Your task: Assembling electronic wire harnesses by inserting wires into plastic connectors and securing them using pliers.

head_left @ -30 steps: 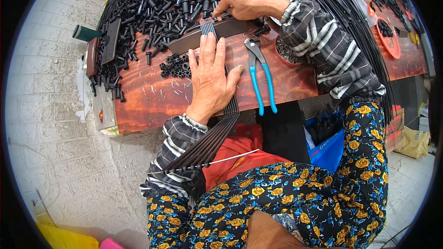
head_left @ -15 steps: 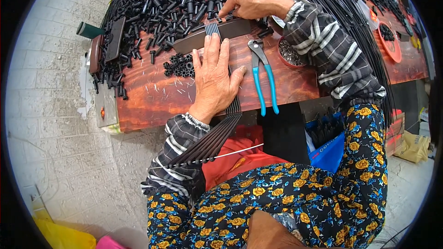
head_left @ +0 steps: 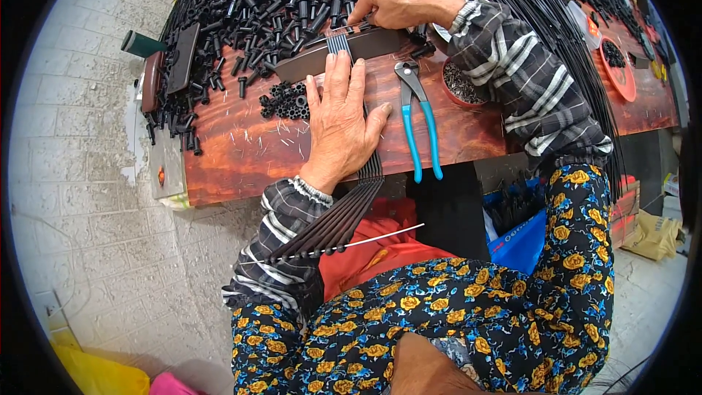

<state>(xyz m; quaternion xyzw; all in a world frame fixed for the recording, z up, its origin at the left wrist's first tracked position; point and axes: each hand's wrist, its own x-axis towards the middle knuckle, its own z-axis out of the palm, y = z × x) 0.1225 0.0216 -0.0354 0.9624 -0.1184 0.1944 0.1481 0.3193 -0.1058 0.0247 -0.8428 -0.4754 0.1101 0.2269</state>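
My left hand (head_left: 338,121) lies flat with fingers stretched over a row of thin dark rods (head_left: 338,44). The rods run across a long brown block (head_left: 311,66) and pass under my palm. Past the table's near edge their other ends fan out as dark strips (head_left: 333,212) with round black tips, strung along a thin white rod (head_left: 387,235). At the block's far side, my right hand (head_left: 402,4) is closed, its index finger pointing down beside the rod ends. Whatever its other fingers grip is hidden. Pliers with blue handles (head_left: 419,124) lie right of my left hand.
A large heap of black plastic tubular pieces (head_left: 292,0) covers the table's back. Small black rings (head_left: 285,101) lie left of my hand. A red bowl of clippings (head_left: 462,84) stands near my right forearm. Long black rods (head_left: 541,22) lie at right.
Both hands stay in nearly the same place. The white rod's right end has risen slightly and shifted right.
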